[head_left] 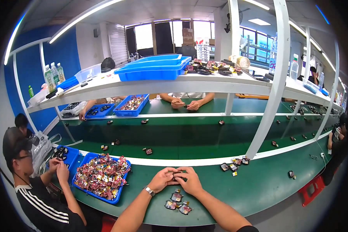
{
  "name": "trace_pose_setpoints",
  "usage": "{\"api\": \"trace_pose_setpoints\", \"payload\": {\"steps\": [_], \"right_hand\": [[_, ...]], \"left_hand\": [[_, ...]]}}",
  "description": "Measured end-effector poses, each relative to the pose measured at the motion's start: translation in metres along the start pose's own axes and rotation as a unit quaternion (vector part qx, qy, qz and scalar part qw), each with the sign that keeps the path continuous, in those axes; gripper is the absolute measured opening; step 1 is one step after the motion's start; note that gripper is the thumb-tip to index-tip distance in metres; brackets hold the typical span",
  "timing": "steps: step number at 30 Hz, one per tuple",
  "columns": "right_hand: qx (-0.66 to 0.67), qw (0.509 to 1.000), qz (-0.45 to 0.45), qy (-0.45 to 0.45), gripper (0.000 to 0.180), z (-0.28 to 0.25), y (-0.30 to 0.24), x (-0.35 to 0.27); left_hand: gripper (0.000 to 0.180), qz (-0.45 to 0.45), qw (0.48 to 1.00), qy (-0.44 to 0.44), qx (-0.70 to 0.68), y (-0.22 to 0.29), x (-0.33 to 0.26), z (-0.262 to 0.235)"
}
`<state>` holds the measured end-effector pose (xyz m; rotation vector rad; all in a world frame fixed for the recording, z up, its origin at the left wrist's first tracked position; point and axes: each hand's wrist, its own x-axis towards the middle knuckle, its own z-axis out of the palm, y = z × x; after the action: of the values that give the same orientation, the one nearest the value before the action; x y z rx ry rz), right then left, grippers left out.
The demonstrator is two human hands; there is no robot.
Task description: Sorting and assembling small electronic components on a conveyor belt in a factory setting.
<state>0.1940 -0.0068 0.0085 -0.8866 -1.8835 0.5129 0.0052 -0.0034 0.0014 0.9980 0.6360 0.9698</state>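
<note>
Most of the small dark part (176, 178) is hidden: the left hand (162, 180) and right hand (189, 182) meet over the green worktable (143, 210), fingers bent nearly closed around it, so its shape and the exact contact of each finger cannot be made out. A wristwatch (149, 191) circles the left wrist. Three flat dark-and-red parts (185, 209) lie close together just below the hands. To the left, a blue tray (120, 192) holds a heap of small red-and-dark pieces (101, 176), too tangled to count. Near the foot of the white post (263, 120) sits a cluster of about four similar parts (233, 167), some overlapping. One co-worker (38, 193) at the left is cut off by the dark rim; across the conveyor (181, 133), the shelf (205, 82) hides the head of another person, whose two hands (193, 105) show below it.
</note>
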Motion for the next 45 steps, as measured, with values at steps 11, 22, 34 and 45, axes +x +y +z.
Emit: {"api": "trace_pose_setpoints", "payload": {"steps": [11,22,34,45], "right_hand": [[-0.004,0.999,-0.041,0.009,0.018,-0.002,-0.008,0.005],[0.006,0.998,-0.025,0.055,0.018,0.003,-0.010,0.005],[-0.007,0.997,-0.035,0.073,0.017,0.000,-0.013,0.009],[-0.085,0.987,-0.084,0.106,0.015,0.002,-0.014,0.011]], "left_hand": [[0.022,0.049,0.999,0.002,-0.006,-0.006,0.001,-0.001],[0.025,0.064,0.997,0.002,-0.038,-0.014,0.003,0.002],[0.028,0.058,0.998,0.017,-0.030,-0.011,0.004,0.000],[0.028,0.053,0.998,0.024,-0.029,-0.008,0.004,0.005]]}}
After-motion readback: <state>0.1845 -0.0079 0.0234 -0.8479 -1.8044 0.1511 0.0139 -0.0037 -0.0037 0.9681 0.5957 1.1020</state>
